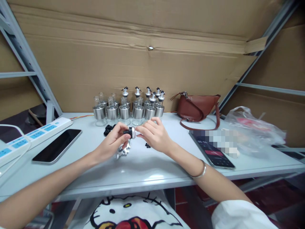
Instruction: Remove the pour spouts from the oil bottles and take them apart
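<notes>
Above the middle of the table, my left hand (111, 141) pinches the black ribbed end of a bottle pourer (132, 132). My right hand (154, 135) has its thumb and fingertips closed at the silver end; its spout is hidden behind them. Below my left hand lie several silver pourer parts (125, 150), partly covered by it. Black stoppers (108, 129) are heaped just beyond my left fingers. A few tiny black pieces (147, 145) lie beneath my right hand. Behind both hands stand glass bottles with steel sleeves (124, 112), several of them topped with pourers (148, 91).
At the left are a power strip (50, 127) and a dark phone (58, 145). A brown handbag (193, 106) sits at the back right. Nearer are a lit phone (214, 152) and a clear plastic bag (254, 130). Cardboard (143, 70) closes off the back.
</notes>
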The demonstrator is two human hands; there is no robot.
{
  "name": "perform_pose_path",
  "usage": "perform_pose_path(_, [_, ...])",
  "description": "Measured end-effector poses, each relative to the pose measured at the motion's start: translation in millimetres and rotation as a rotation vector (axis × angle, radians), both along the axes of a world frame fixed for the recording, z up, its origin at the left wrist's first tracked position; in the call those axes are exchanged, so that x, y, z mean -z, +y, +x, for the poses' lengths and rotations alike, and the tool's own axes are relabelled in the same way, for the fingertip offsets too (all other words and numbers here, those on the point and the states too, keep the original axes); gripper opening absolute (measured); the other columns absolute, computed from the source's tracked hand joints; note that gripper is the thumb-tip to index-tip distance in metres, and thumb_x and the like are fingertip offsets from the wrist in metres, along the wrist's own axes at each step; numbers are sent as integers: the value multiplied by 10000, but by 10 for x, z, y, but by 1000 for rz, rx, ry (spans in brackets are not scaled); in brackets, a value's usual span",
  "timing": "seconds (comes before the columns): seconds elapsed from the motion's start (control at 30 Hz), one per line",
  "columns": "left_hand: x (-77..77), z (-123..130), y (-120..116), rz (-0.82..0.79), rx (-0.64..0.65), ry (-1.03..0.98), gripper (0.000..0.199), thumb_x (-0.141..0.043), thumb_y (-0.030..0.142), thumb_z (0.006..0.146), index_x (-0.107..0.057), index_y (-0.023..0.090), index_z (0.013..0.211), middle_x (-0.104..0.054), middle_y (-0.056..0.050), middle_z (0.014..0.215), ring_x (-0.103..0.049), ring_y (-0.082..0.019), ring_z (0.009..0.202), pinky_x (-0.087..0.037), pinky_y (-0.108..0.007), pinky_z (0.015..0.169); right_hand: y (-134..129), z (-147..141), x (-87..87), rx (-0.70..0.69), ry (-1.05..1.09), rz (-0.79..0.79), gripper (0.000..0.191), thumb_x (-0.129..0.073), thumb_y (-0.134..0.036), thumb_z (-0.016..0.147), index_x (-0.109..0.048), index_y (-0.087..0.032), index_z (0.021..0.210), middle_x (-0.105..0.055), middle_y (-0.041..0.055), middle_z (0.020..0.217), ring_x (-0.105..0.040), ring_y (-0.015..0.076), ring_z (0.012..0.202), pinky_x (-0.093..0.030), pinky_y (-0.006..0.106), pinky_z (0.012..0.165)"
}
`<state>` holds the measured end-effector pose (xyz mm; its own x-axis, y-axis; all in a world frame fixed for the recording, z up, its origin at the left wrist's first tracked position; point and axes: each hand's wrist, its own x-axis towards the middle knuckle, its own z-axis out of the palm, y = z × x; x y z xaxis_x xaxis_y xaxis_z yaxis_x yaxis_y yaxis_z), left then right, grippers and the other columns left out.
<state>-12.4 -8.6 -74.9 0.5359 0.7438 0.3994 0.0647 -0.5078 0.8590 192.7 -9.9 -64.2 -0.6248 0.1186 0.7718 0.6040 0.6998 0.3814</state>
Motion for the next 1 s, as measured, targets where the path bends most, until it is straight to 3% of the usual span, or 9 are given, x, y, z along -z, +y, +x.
perform_pose_path(0.13, [21, -31, 12, 232, -105, 51, 380, -430, 570, 890, -463, 192, 905, -432, 63, 612, -409, -89, 503, -345, -221, 510, 2, -35, 48, -66, 50, -108, 380, -283, -337, 1005, -567, -128, 862, -609, 21, 652, -470, 134, 597, -298, 320, 713])
perform_pose_path(0.23, [18, -46, 18, 414, -177, 125, 419, -370, 581, 907, -499, 183, 919, -484, 31, 674, -445, -98, 547, -371, -228, 535, -29, -64, 61, -166, 115, -312, 469, -195, -380, 1010, -549, -139, 819, -590, 10, 619, -433, 119, 536, -319, 302, 681])
perform_pose_path(0.4, [33, -46, 52, 567, -179, 202, 313, -369, 458, 951, -502, 176, 977, -559, -5, 767, -525, -116, 645, -435, -232, 607, -75, -64, 17, -231, 328, -919, 560, -196, -574, 949, -486, -172, 689, -466, -25, 527, -411, 104, 500, -331, 252, 562])
perform_pose_path(0.5, [47, -59, 86, 720, -163, 193, 205, -403, 331, 959, -506, 177, 1045, -587, -35, 856, -553, -128, 721, -462, -242, 652, -26, -51, 23, -320, 475, -1275, 581, -292, -688, 868, -440, -183, 622, -372, -59, 466, -336, 78, 430, -269, 228, 465])
perform_pose_path(0.63, [35, -97, 100, 879, -139, 248, 232, -408, 185, 942, -501, 192, 1155, -605, -84, 1008, -592, -145, 853, -482, -262, 737, 65, -34, 83, -492, 595, -1721, 591, -386, -735, 801, -397, -193, 566, -278, -97, 383, -197, 48, 364, -141, 215, 397])
perform_pose_path(0.73, [16, -118, 80, 1047, -131, 239, 255, -406, 109, 915, -532, 207, 1114, -627, -81, 1018, -605, -149, 870, -470, -270, 747, 77, -33, 109, -589, 575, -1967, 593, -424, -720, 798, -392, -191, 531, -250, -104, 338, -184, 44, 346, -120, 212, 390])
perform_pose_path(0.87, [-9, -106, 42, 1192, -201, 225, 246, -512, 126, 842, -541, 209, 1071, -654, -79, 996, -621, -175, 830, -418, -310, 707, 40, -41, 74, -652, 575, -2044, 548, -484, -655, 820, -437, -174, 562, -236, -115, 345, -218, 47, 355, -153, 210, 406])
perform_pose_path(1.0, [-29, -78, 39, 1133, -355, 315, 216, -560, 219, 834, -567, 184, 1046, -665, -88, 977, -612, -190, 792, -370, -328, 711, 48, -31, 58, -689, 659, -1948, 492, -493, -599, 852, -481, -157, 635, -302, -107, 374, -291, 55, 376, -219, 220, 447])
